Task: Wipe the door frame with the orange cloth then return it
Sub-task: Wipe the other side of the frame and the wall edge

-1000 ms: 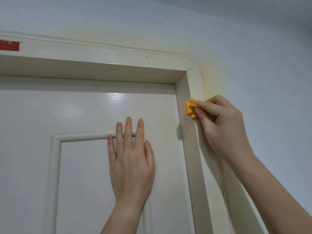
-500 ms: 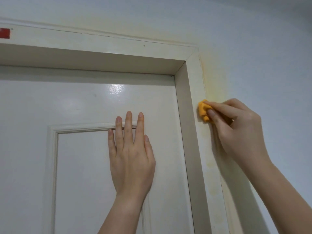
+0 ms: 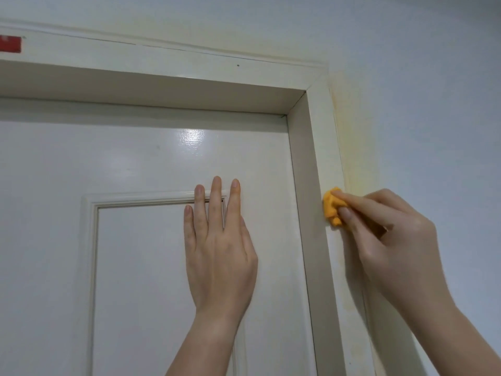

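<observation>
Orange cloth, bunched into a small wad, is pressed against the front face of the cream door frame, on the right upright at its outer edge, just beside the wall. The right-hand grip is closed on the cloth: the forefinger lies over the top, the thumb pinches from below, and the other fingers are curled behind.

The left-hand grip is open and holds nothing. Its palm lies flat on the glossy white door, fingers straight and pointing up, with the fingertips crossing the top right corner of the raised panel moulding.

A yellowish stain runs down the pale wall alongside the upright. A red sticker sits on the frame's top piece at the far left, cut off by the picture's edge.
</observation>
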